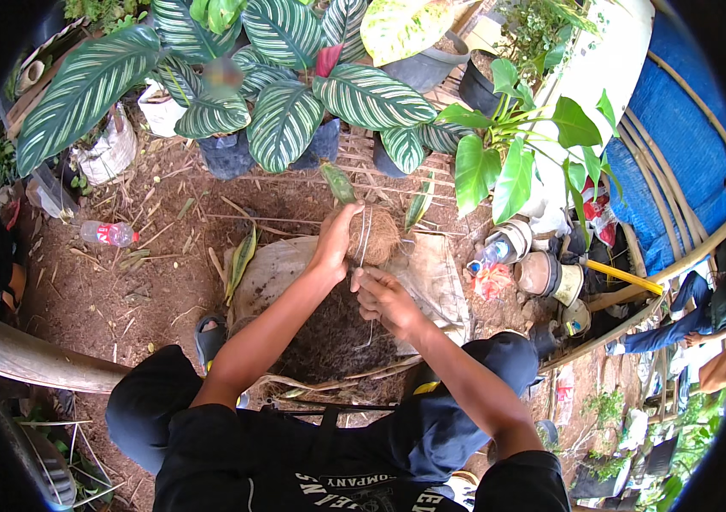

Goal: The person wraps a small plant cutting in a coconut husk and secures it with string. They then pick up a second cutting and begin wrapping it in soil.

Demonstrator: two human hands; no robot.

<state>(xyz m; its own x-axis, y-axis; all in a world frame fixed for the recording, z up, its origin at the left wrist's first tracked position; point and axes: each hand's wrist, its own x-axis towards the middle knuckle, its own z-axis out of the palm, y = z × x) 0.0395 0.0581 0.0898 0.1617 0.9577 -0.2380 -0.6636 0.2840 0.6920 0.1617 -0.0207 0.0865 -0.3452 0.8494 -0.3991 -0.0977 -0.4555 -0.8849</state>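
Note:
A ball wrapped in brown coconut fibre (380, 235) is held above a cloth sack (434, 272). Around its left side curls my left hand (331, 242). A mottled green leaf (337, 182), like a snake plant's, sticks out beyond the ball's far side. Thin pale cord or wire (366, 232) runs over the fibre in a few turns. Just below the ball, my right hand (388, 299) pinches this strand between thumb and fingers. Its loose end (369, 338) hangs down over dark soil (337, 336) on the sack.
Striped-leaf potted plants (283, 121) stand along the far side. Loose variegated leaves (243, 264) flank the sack. At left lies a plastic bottle (109, 233); at right are stacked pots (539, 272) and a blue tarp (651, 205). Other people (670, 326) are at the edges.

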